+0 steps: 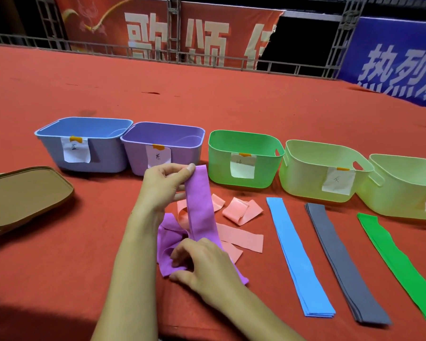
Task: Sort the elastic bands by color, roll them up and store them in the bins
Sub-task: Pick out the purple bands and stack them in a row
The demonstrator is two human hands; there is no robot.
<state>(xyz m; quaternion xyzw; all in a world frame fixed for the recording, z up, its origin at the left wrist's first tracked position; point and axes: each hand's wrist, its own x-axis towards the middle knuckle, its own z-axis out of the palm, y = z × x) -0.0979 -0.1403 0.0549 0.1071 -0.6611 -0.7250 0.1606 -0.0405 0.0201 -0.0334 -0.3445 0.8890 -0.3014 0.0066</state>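
Left hand (162,185) pinched top end of purple band (199,210), lifted taut; right hand (202,263) gripped its lower folds. Pink bands (241,236) lay beneath.

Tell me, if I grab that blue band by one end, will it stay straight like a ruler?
Probably not. The blue band lies thin and flat on the cloth, and the purple band of the same kind droops and crumples between the hands, so it would likely flop. It looks light, and flat enough that it shouldn't roll away.
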